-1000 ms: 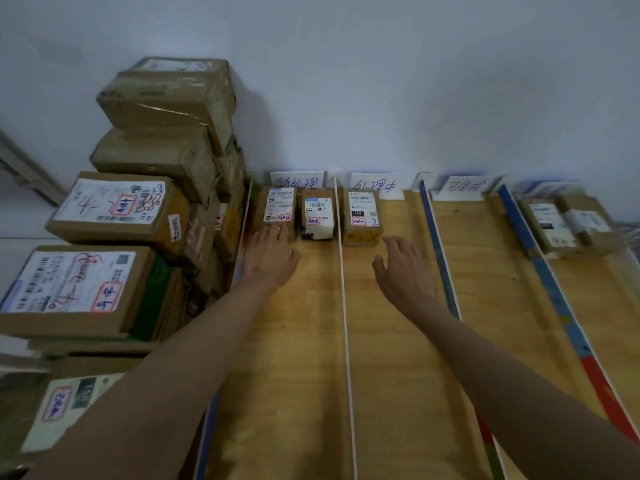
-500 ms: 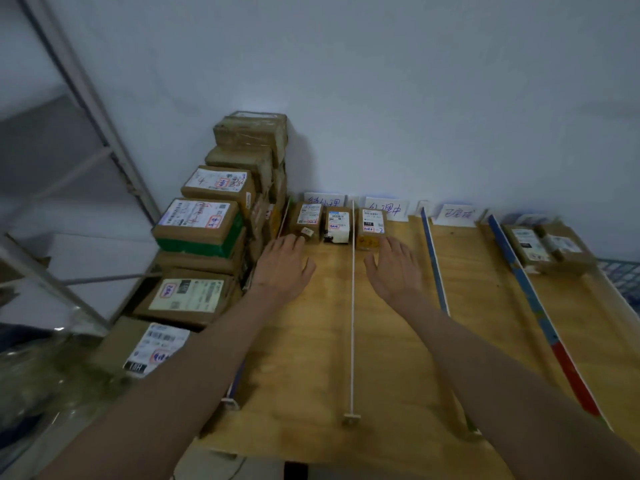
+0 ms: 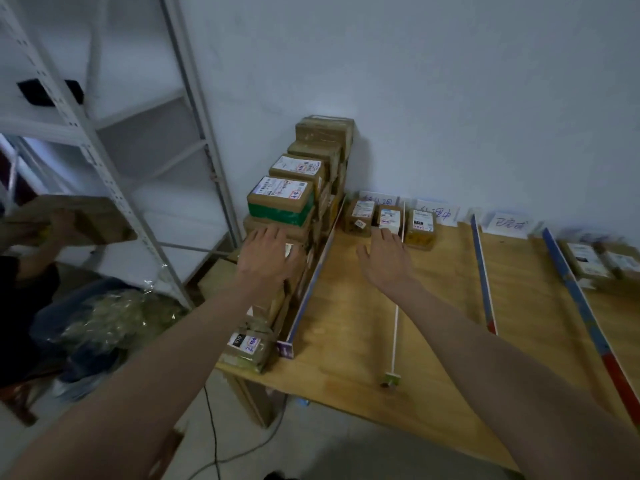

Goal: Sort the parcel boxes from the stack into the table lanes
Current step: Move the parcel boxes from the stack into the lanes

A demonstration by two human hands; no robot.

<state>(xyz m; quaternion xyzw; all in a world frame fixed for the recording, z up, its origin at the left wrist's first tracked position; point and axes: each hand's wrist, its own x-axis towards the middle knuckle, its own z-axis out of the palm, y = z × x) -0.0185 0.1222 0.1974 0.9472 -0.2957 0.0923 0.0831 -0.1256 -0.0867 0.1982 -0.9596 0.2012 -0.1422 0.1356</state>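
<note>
A stack of brown parcel boxes stands along the left edge of the wooden table. My left hand is spread, fingers straight, over a box low in the stack and holds nothing. My right hand hovers open over the first lane, near the white divider. Two small parcels lie at the far end of the first lane and one parcel lies in the second. Two more boxes sit in the far right lane.
Blue strips divide the lanes, with paper labels against the wall. A white metal shelf stands to the left. Another person's hands hold a cardboard box at far left. Plastic bags and a cable lie on the floor.
The view has pulled back and turned left. My left hand moved from the first lane onto the stack. My right hand shifted left from the second lane over the first.
</note>
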